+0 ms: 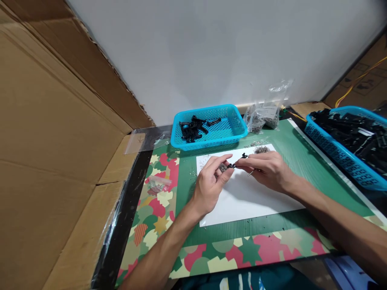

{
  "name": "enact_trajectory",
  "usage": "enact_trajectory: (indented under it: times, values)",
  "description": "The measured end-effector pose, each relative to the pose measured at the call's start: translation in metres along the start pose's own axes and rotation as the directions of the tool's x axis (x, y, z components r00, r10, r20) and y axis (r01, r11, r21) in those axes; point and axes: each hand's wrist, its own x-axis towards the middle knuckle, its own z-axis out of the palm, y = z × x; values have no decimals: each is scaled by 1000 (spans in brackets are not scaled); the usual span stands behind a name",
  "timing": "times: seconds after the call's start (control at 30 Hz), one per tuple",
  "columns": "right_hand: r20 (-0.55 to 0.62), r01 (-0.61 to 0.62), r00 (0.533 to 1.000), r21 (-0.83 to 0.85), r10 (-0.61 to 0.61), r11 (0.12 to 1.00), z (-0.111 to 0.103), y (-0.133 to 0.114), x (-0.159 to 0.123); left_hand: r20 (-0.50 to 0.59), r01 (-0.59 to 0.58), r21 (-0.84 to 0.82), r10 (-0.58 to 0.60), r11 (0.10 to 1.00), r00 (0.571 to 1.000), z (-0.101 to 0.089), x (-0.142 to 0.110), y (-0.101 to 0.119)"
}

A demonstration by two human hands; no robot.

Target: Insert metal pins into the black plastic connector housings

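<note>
In the head view, the small black part (231, 165) sits above the white sheet (248, 205), between the left hand (211, 177) and the right hand (269, 169), just at the right fingertips and beside the tip of the left thumb. It lies to the right of the left hand's grip and to the left of the right hand's, and the right hand looks the nearer of the two. Its long axis seems to slant away and to the right, in under the right fingers; a second black bit (244, 156) pokes out above them, and whether it is the same piece I cannot tell. The right grip is narrow, fingers bunched together, and appears to hold the part; a thin metal rod (250, 173) sticks out below that hand. The left hand is half curled, thumb and forefinger apart, and I cannot tell whether the thumb pinches the part or only steadies it. A clump of metal bits (223, 167) shows between left thumb and fingers, in the palm or beyond it. Past the hands, a blue basket (211, 144) bears more black pieces (192, 129), well apart from both grips.
</note>
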Motion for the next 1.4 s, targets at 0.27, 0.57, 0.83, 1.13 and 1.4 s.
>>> enact_trajectory:
  times: [0.27, 0.57, 0.83, 1.13, 1.4]
  values:
    - [103, -43, 994, 22, 40, 999, 0, 8, -6, -134, -127, 398, 195, 908, 972, 3, -6, 0]
    - [298, -395, 896, 198, 329, 897, -38, 2, 11, -9, -244, 490, 285, 837, 959, 17, -15, -6]
    - [255, -484, 871, 310, 419, 818, -36, 8, 5, 127, -297, 573, 275, 764, 953, 20, -17, -11]
    - [382, -599, 787, 285, 484, 748, -6, -7, 0, 148, -321, 625, 295, 711, 944, 22, -16, -12]
    - [374, -585, 791, 236, 483, 776, -4, -8, 0, 163, -324, 610, 286, 723, 944, 22, -15, -11]
